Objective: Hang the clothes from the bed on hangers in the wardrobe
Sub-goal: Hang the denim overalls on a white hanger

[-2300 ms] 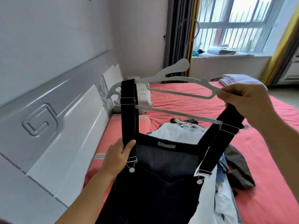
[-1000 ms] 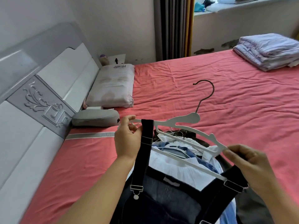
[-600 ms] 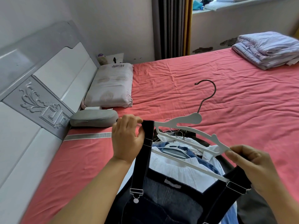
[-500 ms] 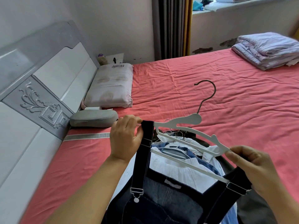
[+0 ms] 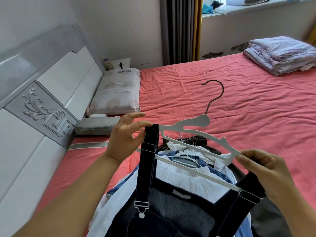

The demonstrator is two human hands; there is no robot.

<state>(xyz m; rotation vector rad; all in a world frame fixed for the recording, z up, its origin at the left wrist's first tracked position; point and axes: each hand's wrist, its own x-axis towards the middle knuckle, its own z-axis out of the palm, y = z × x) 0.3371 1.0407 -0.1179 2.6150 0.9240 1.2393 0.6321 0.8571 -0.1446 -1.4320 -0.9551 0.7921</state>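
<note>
I hold a white plastic hanger [image 5: 196, 121] with a dark metal hook level above the bed [image 5: 239, 108]. Dark denim dungarees [image 5: 171, 211] hang from it by two black straps. My left hand [image 5: 126, 139] pinches the hanger's left end beside the left strap [image 5: 148, 159], its other fingers stretched out. My right hand [image 5: 266, 171] pinches the hanger's right tip where the right strap [image 5: 248, 190] loops over. Under the dungarees lies a pile of clothes [image 5: 184, 177], white and blue shirts with wire hangers among them. The wardrobe is out of view.
A grey and white headboard [image 5: 42, 100] runs along the left. A pale pillow [image 5: 118, 93] and a small grey pillow [image 5: 95, 125] lie against it. A folded lilac quilt [image 5: 282, 53] sits at the bed's far right. Curtains [image 5: 179, 29] and a window sill stand behind.
The hanger came down from chest height to low over the bed, and my left hand moved from the bib up to the hanger's left end. Its fingers have just straightened.
</note>
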